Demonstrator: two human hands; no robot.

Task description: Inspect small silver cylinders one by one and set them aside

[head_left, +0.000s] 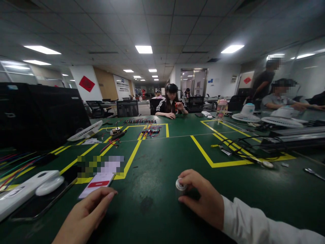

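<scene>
My right hand [203, 196] grips a small silver metal cylinder [180, 188] between thumb and fingers. The cylinder stands upright at the green table top, with a paler ridged top; its exact kind does not show. To the left, my left hand [87, 211] is closed, thumb and fingertips pressed together. Whether something tiny sits in that pinch is not visible. Just beyond it lies a lit phone [98, 183] with a red band on its screen, partly blurred out.
White devices [27, 189] and a dark phone-like slab [43, 200] lie at left. Wired parts [151, 131] sit mid-table among yellow tape lines. Black cables [238, 145], metal profiles [294, 139] and white fans [246, 113] occupy the right. A person [171, 103] sits opposite.
</scene>
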